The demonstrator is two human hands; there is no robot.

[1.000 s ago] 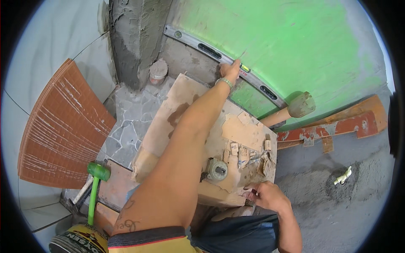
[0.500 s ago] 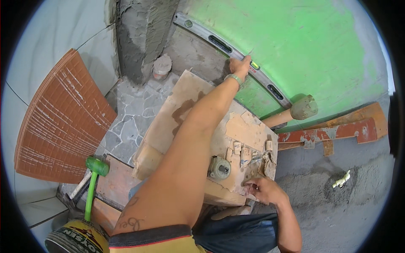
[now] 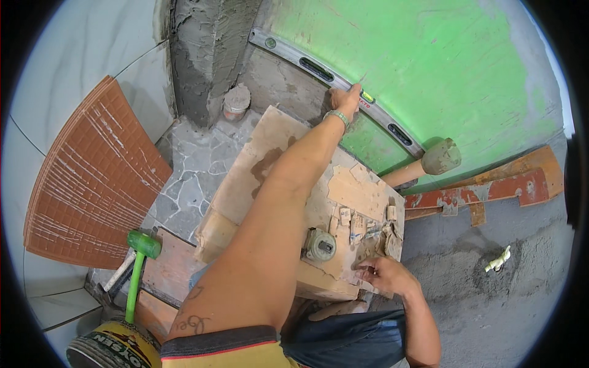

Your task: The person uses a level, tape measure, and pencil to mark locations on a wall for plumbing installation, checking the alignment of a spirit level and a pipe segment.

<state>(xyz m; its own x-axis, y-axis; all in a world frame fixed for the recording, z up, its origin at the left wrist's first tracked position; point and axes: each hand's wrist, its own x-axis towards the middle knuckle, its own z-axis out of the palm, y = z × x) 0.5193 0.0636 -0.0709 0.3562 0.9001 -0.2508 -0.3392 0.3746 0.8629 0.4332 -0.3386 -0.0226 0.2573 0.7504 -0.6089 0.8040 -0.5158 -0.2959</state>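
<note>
My left hand grips a long silver spirit level held slantwise along the green wall, its far end by the plastered corner. My right hand is at the near right corner of a dusty cardboard-covered board, fingers loosely bent and apart, with no held item visible. Beside it on the board lie a tape measure and scattered torn paper scraps. At the level's lower end a cylindrical tool with a cement-coated head leans against the wall.
Stacked reddish tiles lean on the left tiled wall. Below them are a green mallet, a hammer and a bucket. A small tub stands in the back corner. Rusty metal strips and a tap are at right.
The view has shifted, so the scene sits slightly farther right than a second ago. My left hand stays on the level; my right hand has barely moved.
</note>
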